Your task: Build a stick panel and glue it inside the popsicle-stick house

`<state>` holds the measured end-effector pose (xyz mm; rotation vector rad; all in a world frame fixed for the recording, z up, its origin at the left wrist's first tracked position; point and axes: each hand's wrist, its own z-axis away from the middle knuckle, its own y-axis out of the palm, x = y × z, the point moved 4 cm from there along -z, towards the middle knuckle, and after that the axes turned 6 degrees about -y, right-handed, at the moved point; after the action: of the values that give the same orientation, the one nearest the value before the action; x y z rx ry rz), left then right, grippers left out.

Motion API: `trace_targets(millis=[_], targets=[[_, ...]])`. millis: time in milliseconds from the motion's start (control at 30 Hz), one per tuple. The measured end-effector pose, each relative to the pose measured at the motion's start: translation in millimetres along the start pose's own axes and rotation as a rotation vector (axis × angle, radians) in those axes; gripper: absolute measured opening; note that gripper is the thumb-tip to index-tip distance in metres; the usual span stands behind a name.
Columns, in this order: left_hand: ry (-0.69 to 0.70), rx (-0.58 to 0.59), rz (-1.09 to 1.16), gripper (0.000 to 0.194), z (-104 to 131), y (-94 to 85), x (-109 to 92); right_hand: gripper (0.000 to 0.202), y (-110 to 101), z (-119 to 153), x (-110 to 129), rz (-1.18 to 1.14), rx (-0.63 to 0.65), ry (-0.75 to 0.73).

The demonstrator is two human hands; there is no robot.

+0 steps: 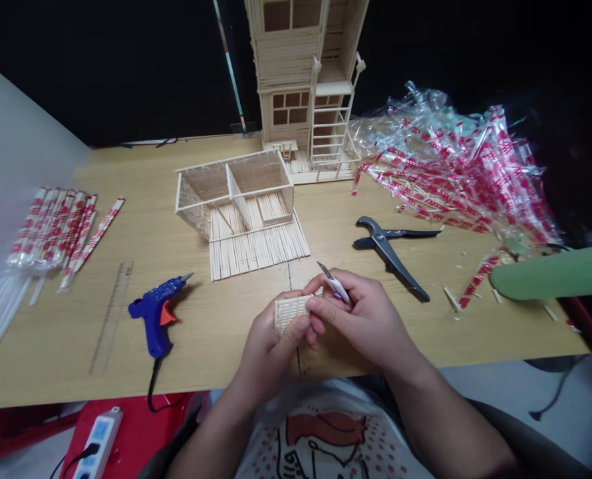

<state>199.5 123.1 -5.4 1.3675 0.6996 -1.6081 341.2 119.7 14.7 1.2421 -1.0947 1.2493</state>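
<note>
Near the table's front edge, my left hand [276, 332] is closed on a small woven-looking wooden panel [291, 313], its thumb lying across the front. My right hand [358, 313] holds a white craft knife [336, 287], blade pointing up and left. The thumb and fingertips of that hand also touch the panel's right edge. Beyond both hands stands a roofless wooden model room [236, 193] with a divider inside. It sits on a floor of thin sticks [256, 249].
A taller wooden model house [291, 73] rises behind. A blue glue gun [156, 313] and clear ruler [111, 316] lie left, beyond them wrapped chopsticks [51, 229]. To the right are black cutters [388, 253], a heap of wrappers [455, 159] and a green cylindrical object [550, 273].
</note>
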Motion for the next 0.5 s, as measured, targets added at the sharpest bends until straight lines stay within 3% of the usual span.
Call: trace_targets(millis=[133,300,367,500], targets=[[-0.038,0.088,0.053,0.033,-1,-0.8,4,0.017,0,-2,-3,-0.040,-0.017,-0.005],[-0.122,0.225,0.314,0.070,-2,-1.0,5,0.021,1,-2,-17,-0.332,0.079,0.049],[-0.206,0.220,0.399,0.065,-4,0.0,8,0.022,1,-2,-22,-0.392,0.115,0.072],[-0.308,0.197,0.548,0.030,-12,6.3,17,0.025,2,-6,-23,-0.272,0.110,0.065]])
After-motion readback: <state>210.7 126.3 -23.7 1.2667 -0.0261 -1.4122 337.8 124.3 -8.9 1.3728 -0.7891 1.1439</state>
